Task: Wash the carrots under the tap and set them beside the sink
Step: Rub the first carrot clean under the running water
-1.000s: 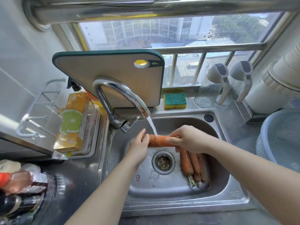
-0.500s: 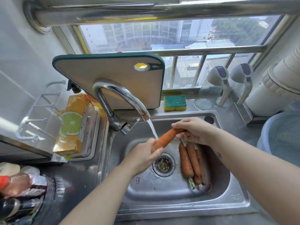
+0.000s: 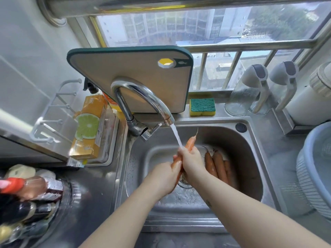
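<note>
Centre frame, under the running tap (image 3: 143,95), the left hand (image 3: 165,177) grips a carrot (image 3: 190,144) low down and the right hand (image 3: 192,161) curls round its middle. Other carrots (image 3: 217,166) lie just right of them in the sink (image 3: 243,145).

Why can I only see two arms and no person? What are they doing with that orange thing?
The camera sits on the person's head and looks down, so you see only their own arms. The left hand and the right hand both hold one carrot under the water running from the tap. They are washing it. More carrots lie in the sink, on its right side. Behind the tap a cutting board leans at the window, with a green and yellow sponge beside it.
</note>
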Demonstrator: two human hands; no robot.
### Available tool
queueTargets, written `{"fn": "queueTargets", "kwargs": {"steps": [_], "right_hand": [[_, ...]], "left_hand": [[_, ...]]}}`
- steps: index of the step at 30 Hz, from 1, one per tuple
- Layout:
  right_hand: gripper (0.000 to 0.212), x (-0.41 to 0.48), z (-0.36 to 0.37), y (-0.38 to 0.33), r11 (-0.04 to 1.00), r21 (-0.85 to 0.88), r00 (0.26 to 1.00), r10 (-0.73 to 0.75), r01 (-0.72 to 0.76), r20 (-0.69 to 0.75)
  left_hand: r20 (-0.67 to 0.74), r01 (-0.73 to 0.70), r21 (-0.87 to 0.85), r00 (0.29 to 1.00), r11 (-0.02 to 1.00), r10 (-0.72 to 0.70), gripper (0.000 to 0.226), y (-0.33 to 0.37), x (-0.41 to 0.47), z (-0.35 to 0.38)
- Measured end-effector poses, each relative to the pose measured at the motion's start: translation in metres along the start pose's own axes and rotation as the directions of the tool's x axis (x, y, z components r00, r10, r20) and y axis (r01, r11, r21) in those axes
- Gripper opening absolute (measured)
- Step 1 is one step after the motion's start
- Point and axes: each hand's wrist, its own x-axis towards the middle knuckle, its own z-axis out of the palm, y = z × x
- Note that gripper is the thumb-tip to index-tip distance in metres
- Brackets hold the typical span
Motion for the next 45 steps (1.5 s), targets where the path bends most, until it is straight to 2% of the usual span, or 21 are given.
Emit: {"fn": "queueTargets", "kwargs": {"steps": [2,4,6,9,10,12,14,17,20,22,24,26,27,29,32,35,37,39,41,43,45], "right_hand": [[0.028,0.003,0.009,-0.003,0.994,0.066,0.993,0.090,-0.085,-0.079],[0.041,0.005,0.016,-0.006,0.979,0.133,0.984,0.165,-0.155,-0.065],[0.036,0.001,0.016,-0.006,0.978,0.142,0.988,0.157,-0.155,-0.002],[0.011,-0.010,0.010,0.002,0.990,0.120,0.986,0.048,-0.068,0.162],[0.015,-0.010,0.008,0.006,0.995,0.091,0.986,0.034,-0.049,0.163],[0.021,-0.006,0.012,0.010,1.000,0.005,0.998,0.017,-0.017,0.054],[0.014,0.002,0.020,0.009,1.000,-0.018,0.998,0.024,-0.025,-0.049],[0.034,0.011,0.022,0.000,0.987,0.076,0.985,0.148,-0.142,-0.086],[0.039,0.012,0.010,-0.010,0.943,0.212,0.959,0.277,-0.257,-0.066],[0.039,0.010,0.006,-0.010,0.898,0.323,0.946,0.322,-0.299,-0.019],[0.035,0.006,0.004,-0.008,0.879,0.364,0.949,0.309,-0.309,0.059],[0.022,0.001,0.002,-0.005,0.888,0.349,0.952,0.256,-0.299,0.166],[0.012,-0.001,0.000,-0.004,0.912,0.314,0.955,0.201,-0.263,0.217],[0.022,-0.001,-0.007,0.000,0.975,0.178,0.964,0.083,-0.130,0.252],[0.027,0.000,-0.007,0.000,1.000,0.006,0.983,-0.013,0.012,0.184],[0.006,0.003,0.002,-0.006,0.999,-0.034,0.998,-0.030,0.032,0.051],[0.019,0.006,0.006,-0.010,0.999,0.036,1.000,0.019,-0.019,0.002],[0.030,0.007,0.006,-0.016,0.991,0.104,0.996,0.086,-0.084,-0.010],[0.034,0.005,0.005,-0.019,0.981,0.145,0.992,0.127,-0.129,0.028],[0.028,-0.001,0.004,-0.019,0.972,0.191,0.984,0.114,-0.140,0.137],[0.013,-0.007,0.001,-0.015,0.997,0.057,0.963,0.030,-0.047,0.269]], "left_hand": [[-0.050,-0.025,0.077,0.998,0.997,0.029,0.057,0.001,-0.007,0.000],[-0.059,-0.037,0.069,0.997,0.997,0.042,0.052,0.000,-0.012,-0.002],[-0.047,-0.028,0.023,0.998,0.999,0.029,0.059,-0.004,-0.014,-0.008],[-0.011,0.033,-0.039,0.999,0.999,-0.034,0.068,-0.010,-0.012,-0.011],[-0.007,0.026,-0.022,1.000,0.999,-0.026,0.067,-0.011,-0.012,-0.009],[-0.025,0.005,0.042,1.000,0.999,-0.004,0.065,-0.011,-0.012,-0.003],[-0.075,-0.011,0.087,0.997,0.996,0.018,0.067,-0.013,-0.010,0.002],[-0.127,-0.042,0.283,0.989,0.958,0.081,0.053,-0.013,-0.012,-0.001],[-0.147,-0.089,0.443,0.974,0.892,0.171,0.041,-0.011,-0.018,-0.003],[-0.124,-0.060,0.299,0.987,0.952,0.101,0.034,-0.010,-0.020,-0.005],[0.007,0.029,-0.107,1.000,0.994,-0.029,0.027,-0.012,-0.017,-0.010],[0.197,0.135,-0.445,0.979,0.885,-0.050,0.014,-0.013,-0.015,-0.015],[0.246,0.161,-0.514,0.969,0.843,-0.035,0.008,-0.013,-0.016,-0.017],[0.235,0.123,-0.487,0.972,0.865,-0.006,0.004,-0.015,-0.017,-0.018],[0.097,-0.014,-0.147,0.995,0.989,0.028,0.007,-0.011,-0.020,-0.010],[-0.042,-0.067,0.188,0.996,0.980,0.076,0.023,-0.005,-0.022,0.000],[-0.094,-0.091,0.255,0.989,0.963,0.118,0.033,-0.006,-0.021,0.003],[-0.089,-0.088,0.205,0.990,0.975,0.108,0.035,-0.007,-0.022,0.003],[0.004,-0.021,-0.071,1.000,0.997,0.022,0.025,-0.009,-0.021,-0.001],[0.181,0.100,-0.350,0.983,0.931,-0.037,0.013,-0.010,-0.022,-0.008],[0.232,0.137,-0.417,0.972,0.898,-0.041,0.009,-0.013,-0.020,-0.013]]}}
